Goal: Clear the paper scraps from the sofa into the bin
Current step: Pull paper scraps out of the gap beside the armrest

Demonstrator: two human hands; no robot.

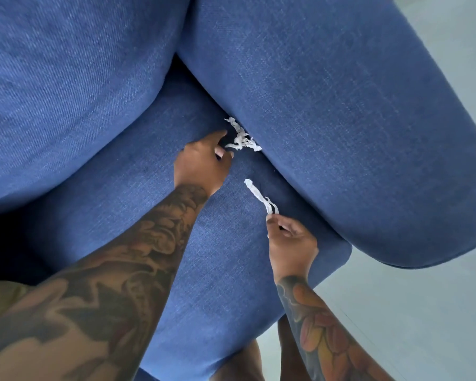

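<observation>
On the blue woven-fabric sofa (220,270), a tangle of white shredded paper scraps (241,137) lies in the crease where the seat cushion meets the padded armrest (341,119). The left hand (204,160) is the nearer one: its curled fingers pinch the near end of that tangle, which runs away from it along the crease, up and to the left in the view. The right hand (290,240) sits lower, toward the seat's front edge, and pinches the end of a single long white paper strip (260,196) whose long axis points back up toward the tangle. The bin is not in view, so both scraps, I judge, still need carrying off the sofa.
</observation>
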